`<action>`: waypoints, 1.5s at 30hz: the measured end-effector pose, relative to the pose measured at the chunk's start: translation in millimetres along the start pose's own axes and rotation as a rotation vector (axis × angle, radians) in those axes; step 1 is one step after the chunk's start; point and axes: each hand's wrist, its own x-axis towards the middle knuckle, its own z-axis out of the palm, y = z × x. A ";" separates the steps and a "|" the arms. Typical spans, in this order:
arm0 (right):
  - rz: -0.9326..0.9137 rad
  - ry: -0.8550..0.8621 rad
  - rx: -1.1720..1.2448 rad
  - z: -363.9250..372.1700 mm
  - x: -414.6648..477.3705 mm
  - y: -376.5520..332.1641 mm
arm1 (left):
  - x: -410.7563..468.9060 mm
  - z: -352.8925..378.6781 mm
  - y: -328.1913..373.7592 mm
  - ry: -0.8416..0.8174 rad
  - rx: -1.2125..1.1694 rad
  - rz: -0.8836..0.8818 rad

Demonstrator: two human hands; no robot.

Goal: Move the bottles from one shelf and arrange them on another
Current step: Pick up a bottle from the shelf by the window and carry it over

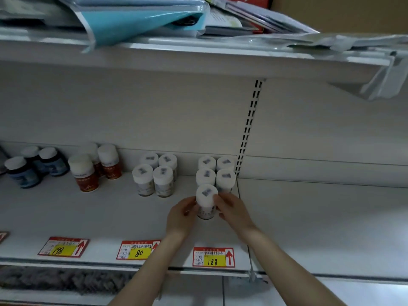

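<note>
A white-capped bottle [206, 200] stands on the white shelf [123, 219], in front of several like bottles [216, 172] set in two columns. My left hand [181, 216] grips its left side and my right hand [231, 209] grips its right side, fingers curled round it. Further left stand another cluster of white-capped bottles [154, 176], three red-labelled bottles [85, 173] and three dark blue bottles [33, 165].
Price tags marked 198 [63, 247], 80 [138, 250] and 188 [213, 257] lie along the shelf's front edge. A slotted upright [248, 127] divides this bay from the bare right shelf [320, 221]. Folders and papers [132, 16] pile on the shelf above.
</note>
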 end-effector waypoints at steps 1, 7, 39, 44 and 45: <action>-0.002 0.000 -0.004 0.8 1.0 0.5 | 1.1 -0.5 -0.6 -0.002 -0.002 -0.001; -0.025 0.006 0.002 2.9 2.5 -2.2 | 6.3 -2.6 -3.7 -0.031 0.002 0.010; 0.053 0.617 0.061 -262.5 -127.0 43.3 | -94.0 234.4 149.2 -0.189 -0.233 0.346; 0.075 0.743 0.124 -378.1 -200.4 83.4 | -159.1 349.9 192.2 -0.373 -0.251 0.386; 0.079 0.765 0.118 -399.1 -212.8 91.3 | -171.7 369.3 199.9 -0.394 -0.241 0.395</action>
